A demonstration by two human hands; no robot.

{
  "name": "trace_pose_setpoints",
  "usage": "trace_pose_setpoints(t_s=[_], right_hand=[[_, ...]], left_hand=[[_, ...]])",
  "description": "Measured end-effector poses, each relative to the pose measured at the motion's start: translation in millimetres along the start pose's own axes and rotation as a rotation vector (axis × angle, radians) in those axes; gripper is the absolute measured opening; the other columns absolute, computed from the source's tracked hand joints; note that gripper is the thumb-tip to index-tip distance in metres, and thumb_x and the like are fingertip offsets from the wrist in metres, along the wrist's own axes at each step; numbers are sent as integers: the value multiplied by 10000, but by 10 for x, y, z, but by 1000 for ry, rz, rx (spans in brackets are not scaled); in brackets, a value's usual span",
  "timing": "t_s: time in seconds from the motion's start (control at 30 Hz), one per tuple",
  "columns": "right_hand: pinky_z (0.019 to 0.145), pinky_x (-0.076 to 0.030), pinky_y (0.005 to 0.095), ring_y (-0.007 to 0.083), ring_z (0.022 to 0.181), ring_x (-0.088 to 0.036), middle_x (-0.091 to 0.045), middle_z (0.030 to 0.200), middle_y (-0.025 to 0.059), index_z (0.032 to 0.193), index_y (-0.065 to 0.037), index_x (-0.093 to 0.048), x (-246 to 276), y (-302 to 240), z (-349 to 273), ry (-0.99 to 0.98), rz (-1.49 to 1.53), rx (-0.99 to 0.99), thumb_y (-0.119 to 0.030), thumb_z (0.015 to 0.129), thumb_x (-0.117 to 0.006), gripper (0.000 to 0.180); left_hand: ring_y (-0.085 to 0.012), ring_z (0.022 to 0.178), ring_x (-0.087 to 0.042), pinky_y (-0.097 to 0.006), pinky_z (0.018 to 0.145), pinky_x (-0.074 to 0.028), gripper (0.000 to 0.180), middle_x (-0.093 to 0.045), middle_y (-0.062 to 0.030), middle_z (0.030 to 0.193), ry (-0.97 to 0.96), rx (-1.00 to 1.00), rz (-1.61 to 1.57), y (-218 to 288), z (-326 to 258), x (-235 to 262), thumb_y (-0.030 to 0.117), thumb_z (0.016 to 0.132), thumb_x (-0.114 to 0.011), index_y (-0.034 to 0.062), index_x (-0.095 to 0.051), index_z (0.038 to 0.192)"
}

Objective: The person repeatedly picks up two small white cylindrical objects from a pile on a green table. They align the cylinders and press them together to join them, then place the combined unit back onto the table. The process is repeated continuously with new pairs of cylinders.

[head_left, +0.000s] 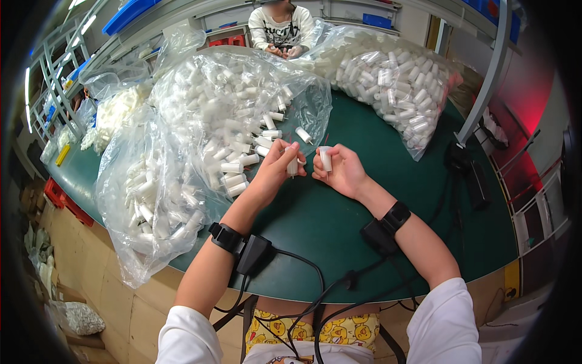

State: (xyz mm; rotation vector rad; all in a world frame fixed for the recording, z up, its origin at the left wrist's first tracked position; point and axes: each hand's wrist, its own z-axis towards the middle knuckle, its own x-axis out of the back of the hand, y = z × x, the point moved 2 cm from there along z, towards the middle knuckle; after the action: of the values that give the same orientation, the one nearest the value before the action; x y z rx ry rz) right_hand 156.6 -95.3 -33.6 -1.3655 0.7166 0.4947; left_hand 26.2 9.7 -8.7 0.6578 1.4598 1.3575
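Observation:
My left hand [274, 171] pinches a small white plastic tube [293, 165] upright above the green table [364, 200]. Just right of it, my right hand [341, 172] grips another white tube [326, 159]. The two hands nearly touch. A loose white tube [304, 135] lies on the table just beyond them, at the mouth of a large clear bag [224, 115] full of the same tubes. Both wrists wear black bands with cabled boxes.
A second clear bag of tubes [394, 79] lies at the far right, and a third [145, 200] hangs over the near left edge. Another person [282, 30] sits across the table. Shelving and a metal post [485, 79] flank the table. Cables trail toward my lap.

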Motion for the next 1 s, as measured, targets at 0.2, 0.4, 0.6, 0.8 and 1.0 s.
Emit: trace_pose_setpoints(t_s=[0.2, 0.4, 0.6, 0.8, 1.0], right_hand=[[805, -424, 311, 209, 829, -548, -571, 835, 116, 1051, 25, -484, -107, 29, 5, 93, -92, 26, -137, 839, -457, 268], [822, -396, 331, 188, 733, -517, -543, 770, 85, 1011, 24, -513, -105, 17, -8, -32, -47, -24, -182, 837, -447, 278], [802, -370, 318, 148, 572, -438, -467, 617, 25, 814, -43, -519, -107, 24, -3, -68, -131, -57, -259, 840, -457, 227], [804, -370, 305, 112, 497, -397, -430, 549, 0, 695, -84, -484, -118, 10, -10, -52, -136, -60, -314, 862, -467, 284], [799, -384, 299, 93, 462, -376, -396, 515, -21, 689, -82, -477, -92, 33, -1, -46, -205, -55, -247, 869, -446, 246]], left_hand=[[-156, 699, -499, -328, 725, -434, 319, -481, -38, 777, -34, -1, -92, -27, 9, 44, 367, 963, -312, 82, -425, 1050], [-150, 596, -423, -327, 659, -393, 396, -433, -31, 668, -126, 90, -238, -16, 8, 79, 417, 925, -316, 64, -467, 1023], [-130, 518, -371, -300, 606, -380, 326, -386, -15, 620, -136, 125, -191, 40, -46, 35, 334, 843, -410, 57, -468, 1005], [-105, 472, -317, -267, 534, -344, 241, -309, 10, 564, -143, 181, -140, 53, -52, 9, 284, 854, -404, 76, -453, 967], [-88, 435, -272, -257, 490, -322, 102, -280, 29, 533, -135, 142, -24, 25, -38, 21, 206, 858, -408, 105, -405, 867]])
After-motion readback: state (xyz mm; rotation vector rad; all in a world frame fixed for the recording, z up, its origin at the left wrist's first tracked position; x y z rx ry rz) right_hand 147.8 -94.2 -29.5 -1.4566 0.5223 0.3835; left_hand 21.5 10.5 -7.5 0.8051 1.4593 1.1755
